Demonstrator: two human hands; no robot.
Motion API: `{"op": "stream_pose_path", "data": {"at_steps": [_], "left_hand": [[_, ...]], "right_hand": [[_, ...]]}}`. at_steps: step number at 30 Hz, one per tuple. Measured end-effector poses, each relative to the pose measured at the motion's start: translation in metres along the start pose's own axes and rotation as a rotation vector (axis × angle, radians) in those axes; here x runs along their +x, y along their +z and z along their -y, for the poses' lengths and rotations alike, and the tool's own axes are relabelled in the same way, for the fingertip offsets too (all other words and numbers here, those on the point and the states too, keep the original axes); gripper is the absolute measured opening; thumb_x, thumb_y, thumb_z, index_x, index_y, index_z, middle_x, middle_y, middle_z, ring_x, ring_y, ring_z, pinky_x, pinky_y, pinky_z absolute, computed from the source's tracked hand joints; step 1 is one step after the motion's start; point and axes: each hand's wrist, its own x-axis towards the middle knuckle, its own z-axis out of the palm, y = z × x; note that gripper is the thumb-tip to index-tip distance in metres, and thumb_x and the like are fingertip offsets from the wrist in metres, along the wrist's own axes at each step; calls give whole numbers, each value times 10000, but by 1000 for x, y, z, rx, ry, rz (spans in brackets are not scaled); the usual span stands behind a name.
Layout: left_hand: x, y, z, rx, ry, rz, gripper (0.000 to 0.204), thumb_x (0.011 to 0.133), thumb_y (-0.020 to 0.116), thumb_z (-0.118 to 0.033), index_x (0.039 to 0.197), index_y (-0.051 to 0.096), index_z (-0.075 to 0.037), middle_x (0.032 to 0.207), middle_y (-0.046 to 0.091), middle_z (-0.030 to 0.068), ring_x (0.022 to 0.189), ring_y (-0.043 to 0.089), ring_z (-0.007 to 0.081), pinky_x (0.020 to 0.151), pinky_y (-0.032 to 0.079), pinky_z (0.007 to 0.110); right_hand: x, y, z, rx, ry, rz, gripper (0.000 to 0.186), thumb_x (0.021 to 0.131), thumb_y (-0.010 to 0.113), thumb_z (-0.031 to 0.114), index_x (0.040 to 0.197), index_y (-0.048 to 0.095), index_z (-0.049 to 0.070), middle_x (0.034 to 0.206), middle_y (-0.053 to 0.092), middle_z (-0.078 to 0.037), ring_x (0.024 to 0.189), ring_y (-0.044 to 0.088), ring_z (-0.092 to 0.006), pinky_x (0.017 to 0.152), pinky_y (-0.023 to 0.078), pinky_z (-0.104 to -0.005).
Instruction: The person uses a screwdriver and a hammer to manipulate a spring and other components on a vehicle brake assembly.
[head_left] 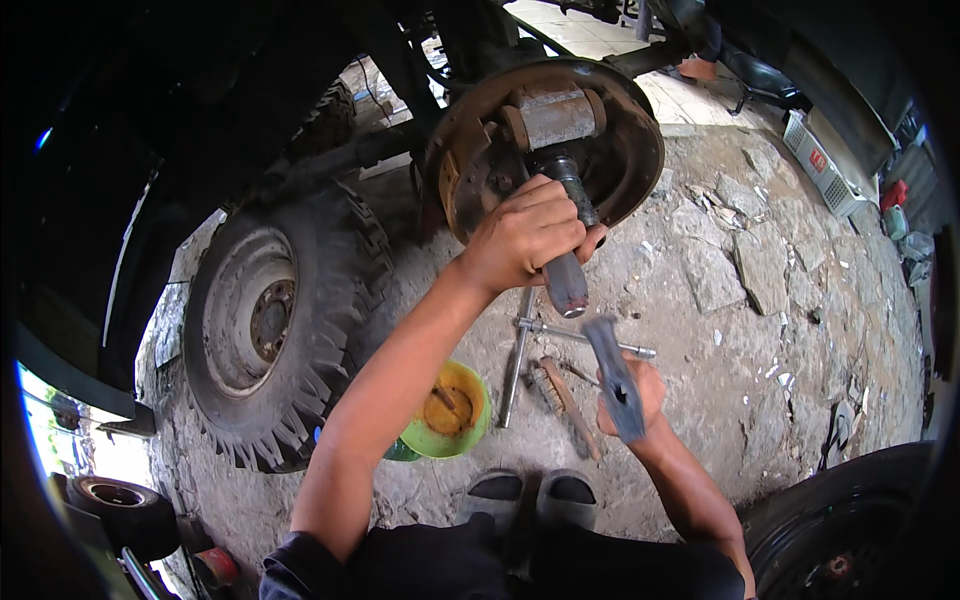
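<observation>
My left hand (530, 232) is wrapped round a thick dark metal bar (567, 288), whose blunt, worn end points down toward me. The bar's far end is hidden by the hand and lies near the threaded axle end (568, 180). Around the axle is a rusty round brake backing plate (447, 185) with brake shoes, one shoe lining (556, 122) at the top. In my right hand (640, 396) is a hammer, its dark head (606, 358) raised below and to the right of the bar, apart from it. Most of the hammer's handle is hidden.
A cross-shaped lug wrench (516, 372) and a brush (566, 400) lie on the rough stone ground. Beside them stands a green-yellow bowl (478, 408) of brownish liquid. A large wheel (325, 375) stands left; another tyre (800, 530) lies lower right. A white crate (822, 165) is far right.
</observation>
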Motion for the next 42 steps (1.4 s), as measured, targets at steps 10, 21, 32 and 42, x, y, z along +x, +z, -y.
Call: {"op": "stream_pose_path", "data": {"at_steps": [10, 21, 32, 42], "left_hand": [[1, 0, 2, 2, 9, -20, 279, 724, 763, 53, 605, 527, -35, 611, 471, 58, 574, 503, 224, 573, 408, 339], [1, 0, 5, 48, 108, -25, 272, 713, 801, -5, 620, 549, -46, 617, 481, 49, 598, 524, 210, 589, 417, 326], [-1, -9, 13, -16, 218, 170, 194, 699, 783, -65, 676, 591, -60, 645, 505, 26, 630, 540, 208, 634, 434, 331], [-2, -24, 17, 4, 185, 396, 163, 660, 770, -70, 771, 651, -63, 784, 621, 9, 797, 617, 235, 737, 480, 351]], "right_hand": [[0, 0, 7, 78, 62, 26, 194, 709, 634, 15, 887, 560, 27, 775, 640, -119, 581, 616, -293, 534, 474, -363], [-20, -8, 20, 135, 374, 86, 310, 894, 686, 229, 966, 468, 21, 757, 498, -72, 587, 473, -107, 538, 416, -254], [60, 12, 41, 306, 438, -91, 472, 806, 811, 11, 1159, 500, -39, 862, 659, -91, 549, 443, 21, 471, 310, -145], [67, 32, 44, 408, 470, -208, 422, 821, 796, 0, 1159, 549, -53, 837, 661, -46, 549, 423, 35, 476, 295, -148]]}}
